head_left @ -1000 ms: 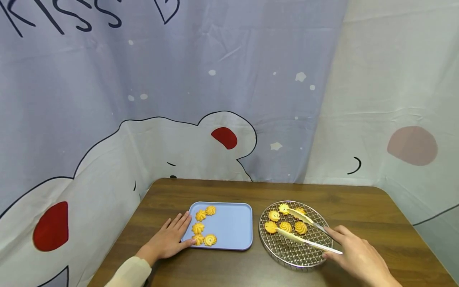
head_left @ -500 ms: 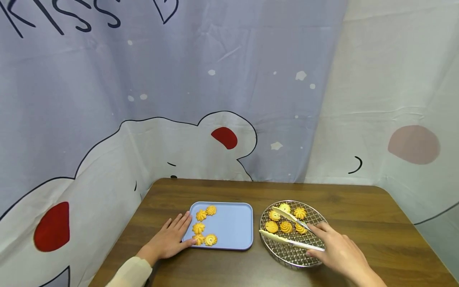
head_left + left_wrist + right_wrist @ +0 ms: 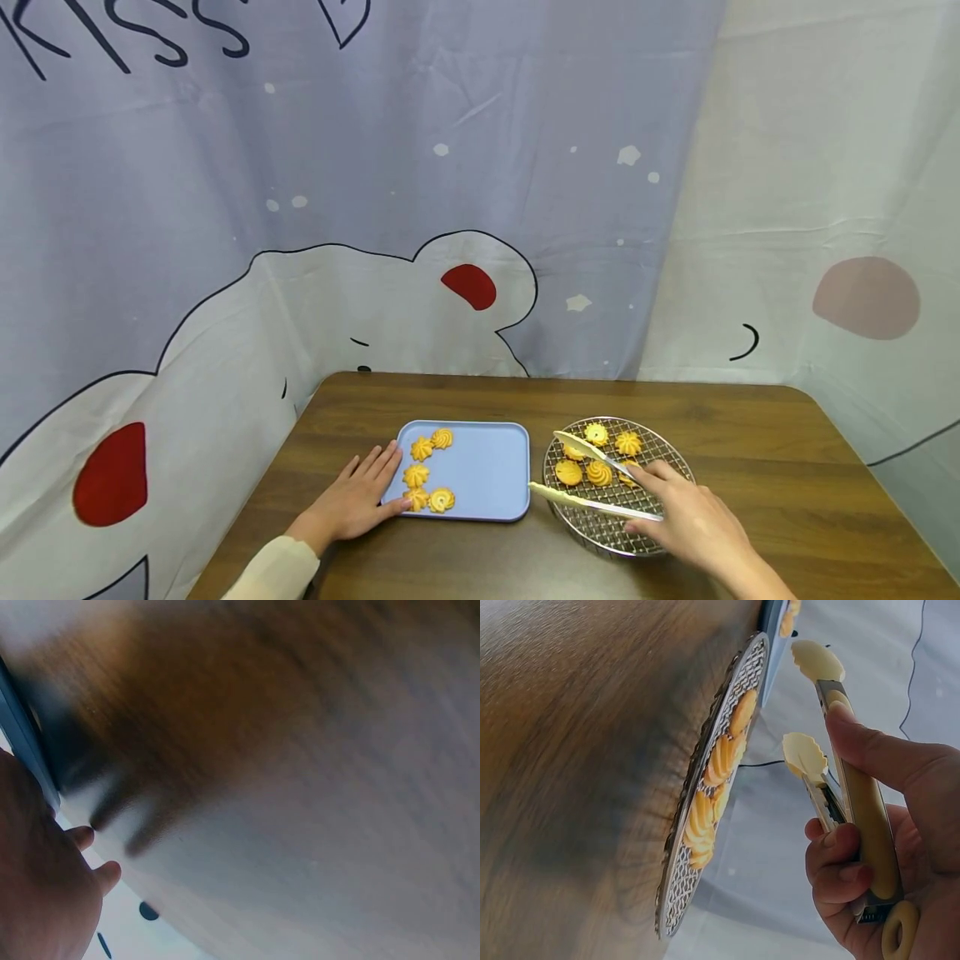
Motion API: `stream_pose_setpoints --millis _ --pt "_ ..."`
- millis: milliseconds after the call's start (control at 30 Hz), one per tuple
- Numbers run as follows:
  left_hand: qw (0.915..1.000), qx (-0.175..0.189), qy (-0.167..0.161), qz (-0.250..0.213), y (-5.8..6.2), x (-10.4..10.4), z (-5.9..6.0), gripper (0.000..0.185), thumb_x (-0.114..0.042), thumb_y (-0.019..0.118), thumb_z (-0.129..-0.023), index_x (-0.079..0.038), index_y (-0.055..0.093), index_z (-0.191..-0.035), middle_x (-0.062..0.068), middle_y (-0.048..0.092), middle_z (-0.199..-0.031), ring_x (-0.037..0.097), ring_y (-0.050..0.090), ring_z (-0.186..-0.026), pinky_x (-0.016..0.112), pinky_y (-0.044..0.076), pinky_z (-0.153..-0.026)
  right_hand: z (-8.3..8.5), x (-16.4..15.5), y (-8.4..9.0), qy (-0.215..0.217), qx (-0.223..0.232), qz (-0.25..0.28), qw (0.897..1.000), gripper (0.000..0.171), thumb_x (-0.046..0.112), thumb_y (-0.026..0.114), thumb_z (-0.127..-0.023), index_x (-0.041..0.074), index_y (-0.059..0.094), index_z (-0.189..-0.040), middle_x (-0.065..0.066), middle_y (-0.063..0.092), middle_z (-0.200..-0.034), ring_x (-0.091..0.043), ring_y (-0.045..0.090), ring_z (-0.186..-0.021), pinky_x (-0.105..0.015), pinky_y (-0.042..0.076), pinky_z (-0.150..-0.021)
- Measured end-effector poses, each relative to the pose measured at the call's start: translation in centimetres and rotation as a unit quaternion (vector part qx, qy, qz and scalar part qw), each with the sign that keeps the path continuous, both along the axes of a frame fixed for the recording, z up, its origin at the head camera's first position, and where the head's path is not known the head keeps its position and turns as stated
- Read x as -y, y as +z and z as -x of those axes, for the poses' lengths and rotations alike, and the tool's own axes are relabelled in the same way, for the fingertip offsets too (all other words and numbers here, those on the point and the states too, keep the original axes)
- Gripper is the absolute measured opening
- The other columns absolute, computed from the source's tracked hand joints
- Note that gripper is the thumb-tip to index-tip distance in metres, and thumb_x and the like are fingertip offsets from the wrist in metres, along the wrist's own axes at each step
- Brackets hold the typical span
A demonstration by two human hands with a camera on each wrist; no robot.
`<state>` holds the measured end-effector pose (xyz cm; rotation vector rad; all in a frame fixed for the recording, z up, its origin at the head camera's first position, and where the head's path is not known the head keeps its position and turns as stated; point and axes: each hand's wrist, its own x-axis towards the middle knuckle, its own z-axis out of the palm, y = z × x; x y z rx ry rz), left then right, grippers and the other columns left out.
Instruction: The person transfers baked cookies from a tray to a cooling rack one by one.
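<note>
My right hand point(image 3: 693, 527) grips cream-coloured tongs point(image 3: 592, 479) over the left part of a round wire rack point(image 3: 660, 454); the tong arms are spread and hold nothing. Several yellow swirl cookies point(image 3: 598, 472) lie on the rack. In the right wrist view the tongs point(image 3: 817, 750) hover above the rack point(image 3: 705, 825), with my fingers point(image 3: 840, 855) curled round the handles. My left hand point(image 3: 352, 498) lies flat on the table, fingertips against the left edge of a blue tray point(image 3: 487, 471) that carries several cookies point(image 3: 426, 475). The left wrist view is blurred, showing the hand point(image 3: 45, 885) beside the tray edge point(image 3: 22, 735).
The brown wooden table point(image 3: 750, 433) has a rounded far right corner and bare surface behind and right of the rack. A printed cloth backdrop point(image 3: 450, 208) stands close behind and to both sides of the table.
My right hand has carried the tongs leftward across the rack, the lower arm now reaching past the rack's left rim toward the tray. The left hand and tray stayed still.
</note>
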<state>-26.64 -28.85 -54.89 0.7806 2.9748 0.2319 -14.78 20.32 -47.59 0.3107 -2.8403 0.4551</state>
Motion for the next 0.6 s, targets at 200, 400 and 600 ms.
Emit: stream_pose_setpoints --millis 200,400,600 --pt "1.0000 0.003 0.004 0.008 0.0 -0.1 0.1 0.091 -0.071 0.038 -0.099 -0.008 0.024 -0.162 0.010 0.018 -0.169 0.038 0.021 -0.153 0.064 0.016 -0.119 0.3 0.6 0.0 0.004 -0.015 0.002 1.000 0.078 0.041 0.092 -0.066 0.015 0.067 -0.134 0.003 0.065 -0.117 -0.012 0.064 -0.077 -0.047 0.056 -0.071" --pt "0.9999 0.005 0.005 0.012 0.1 -0.2 0.1 0.091 -0.072 0.037 -0.098 -0.008 0.021 -0.162 0.009 0.016 -0.169 0.037 0.019 -0.154 0.063 0.015 -0.120 0.7 1.3 0.3 0.003 -0.001 0.009 1.000 0.078 0.041 0.093 -0.066 0.017 0.066 -0.136 0.004 0.065 -0.119 -0.010 0.062 -0.074 -0.033 0.053 -0.062" --pt "1.0000 -0.002 0.001 0.006 0.0 0.0 0.1 0.090 -0.070 0.040 -0.099 -0.007 0.025 -0.161 0.010 0.019 -0.169 0.038 0.022 -0.153 0.065 0.016 -0.119 1.1 2.0 0.4 0.007 0.005 0.007 1.000 0.083 0.044 0.093 -0.065 0.017 0.064 -0.138 0.002 0.065 -0.123 -0.013 0.063 -0.075 -0.034 0.054 -0.061"
